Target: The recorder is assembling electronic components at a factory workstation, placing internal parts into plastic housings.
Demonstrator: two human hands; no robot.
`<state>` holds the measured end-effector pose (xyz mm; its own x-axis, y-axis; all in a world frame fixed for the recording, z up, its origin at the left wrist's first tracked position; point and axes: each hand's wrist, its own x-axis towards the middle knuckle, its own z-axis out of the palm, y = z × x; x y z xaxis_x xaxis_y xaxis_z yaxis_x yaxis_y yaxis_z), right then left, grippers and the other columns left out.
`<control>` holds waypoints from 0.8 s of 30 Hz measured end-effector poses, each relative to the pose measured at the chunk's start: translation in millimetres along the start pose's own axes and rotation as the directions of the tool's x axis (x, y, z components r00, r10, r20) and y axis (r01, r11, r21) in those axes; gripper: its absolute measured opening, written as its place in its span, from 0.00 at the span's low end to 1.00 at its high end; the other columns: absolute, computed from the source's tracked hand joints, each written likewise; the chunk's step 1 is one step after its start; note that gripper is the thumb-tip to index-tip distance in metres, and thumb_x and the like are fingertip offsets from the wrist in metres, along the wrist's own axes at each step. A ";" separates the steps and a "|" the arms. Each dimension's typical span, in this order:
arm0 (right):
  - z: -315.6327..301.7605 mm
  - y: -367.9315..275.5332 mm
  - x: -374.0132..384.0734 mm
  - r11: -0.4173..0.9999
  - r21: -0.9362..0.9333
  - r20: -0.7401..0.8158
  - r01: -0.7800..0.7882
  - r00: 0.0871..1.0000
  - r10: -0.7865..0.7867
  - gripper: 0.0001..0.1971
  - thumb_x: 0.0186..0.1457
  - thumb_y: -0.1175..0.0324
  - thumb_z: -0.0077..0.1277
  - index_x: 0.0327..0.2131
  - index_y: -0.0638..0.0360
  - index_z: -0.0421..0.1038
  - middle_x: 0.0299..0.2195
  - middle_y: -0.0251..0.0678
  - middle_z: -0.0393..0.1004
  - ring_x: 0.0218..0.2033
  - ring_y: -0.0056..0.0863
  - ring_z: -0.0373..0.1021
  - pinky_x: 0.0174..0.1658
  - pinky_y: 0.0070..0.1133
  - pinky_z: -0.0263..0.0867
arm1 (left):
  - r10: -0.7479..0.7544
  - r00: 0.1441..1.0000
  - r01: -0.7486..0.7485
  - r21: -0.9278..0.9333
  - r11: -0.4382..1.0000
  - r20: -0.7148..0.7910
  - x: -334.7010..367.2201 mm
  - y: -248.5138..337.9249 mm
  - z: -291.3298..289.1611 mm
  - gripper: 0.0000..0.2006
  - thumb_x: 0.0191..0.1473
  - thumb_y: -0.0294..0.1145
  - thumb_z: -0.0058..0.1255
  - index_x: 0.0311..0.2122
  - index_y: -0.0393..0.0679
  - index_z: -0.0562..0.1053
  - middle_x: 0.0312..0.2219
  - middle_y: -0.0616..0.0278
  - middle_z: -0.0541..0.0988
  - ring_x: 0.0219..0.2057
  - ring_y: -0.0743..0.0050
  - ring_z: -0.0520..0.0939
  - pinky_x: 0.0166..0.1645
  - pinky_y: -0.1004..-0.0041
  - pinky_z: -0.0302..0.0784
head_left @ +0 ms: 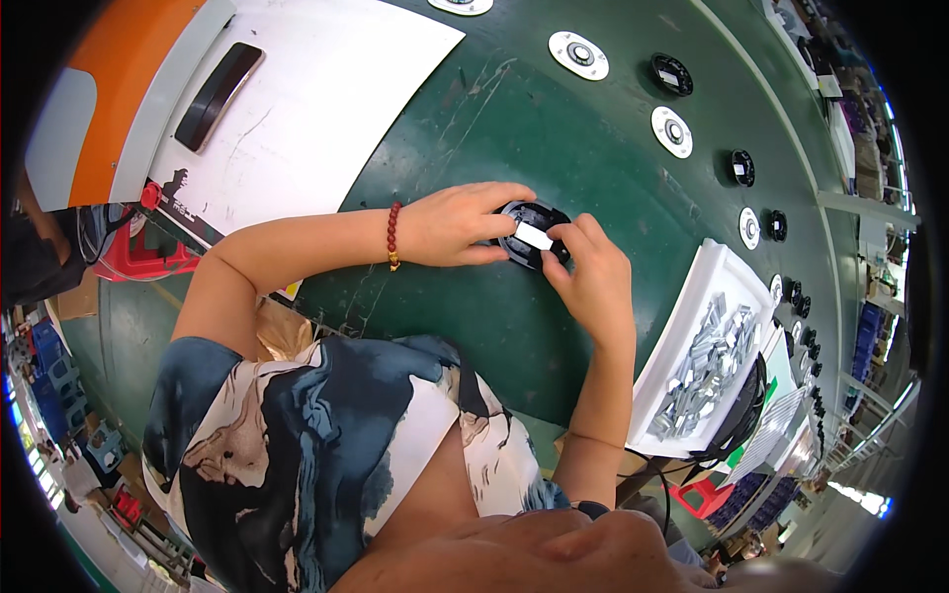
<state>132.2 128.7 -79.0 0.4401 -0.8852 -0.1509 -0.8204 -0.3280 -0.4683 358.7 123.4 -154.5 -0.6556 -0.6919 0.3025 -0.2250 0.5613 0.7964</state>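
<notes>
A round black plastic housing [520, 254] sits on the green table between my hands. Across its middle lies a small white rectangular piece [534, 235]. My left hand [457, 225], with a red bead bracelet at the wrist, grips the housing's left side between fingers and thumb. From the right, my right hand [597, 275] has its thumb and index finger closed on the right end of the white piece. Whether that piece is fixed in the housing, I cannot tell.
To the right stands a white tray [652, 390] with many small silvery metal pieces [707, 366]. White oval discs [578, 55] and black round parts [672, 74] line the far and right side. At left, a dark phone-like object [219, 97] lies on a white sheet [306, 94] beside an orange-and-white machine [124, 89].
</notes>
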 end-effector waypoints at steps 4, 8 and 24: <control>2.1 -4.1 3.8 0.999 -0.041 -0.002 0.025 1.000 -0.025 0.08 0.45 0.70 0.57 0.31 0.56 0.71 0.28 0.35 0.67 0.27 0.37 0.70 0.29 0.32 0.66 | -0.003 1.000 0.002 0.010 1.000 0.007 -1.2 -0.3 0.4 0.14 0.44 0.29 0.62 0.37 0.39 0.73 0.53 0.46 0.67 0.50 0.47 0.74 0.52 0.59 0.73; 4.6 -5.7 4.6 0.996 -0.086 -0.010 0.004 1.000 -0.005 0.08 0.45 0.71 0.56 0.31 0.56 0.70 0.28 0.36 0.67 0.27 0.37 0.70 0.29 0.32 0.66 | 0.003 1.000 -0.003 0.009 1.000 -0.008 -1.7 -1.3 1.3 0.15 0.44 0.29 0.62 0.40 0.41 0.74 0.53 0.46 0.67 0.50 0.46 0.73 0.53 0.58 0.72; -9.1 3.9 -17.5 0.972 0.139 0.173 -0.188 0.971 0.163 0.14 0.55 0.69 0.50 0.45 0.49 0.77 0.32 0.41 0.79 0.30 0.40 0.75 0.33 0.30 0.69 | -0.009 1.000 0.008 0.062 0.998 0.006 -3.2 -1.3 1.3 0.15 0.45 0.31 0.62 0.40 0.41 0.75 0.53 0.45 0.67 0.51 0.45 0.72 0.55 0.57 0.70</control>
<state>118.0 139.9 -70.3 0.3567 -0.8562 -0.3738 -0.8300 -0.1067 -0.5475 360.2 125.5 -157.2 -0.6580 -0.6939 0.2925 -0.2749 0.5829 0.7646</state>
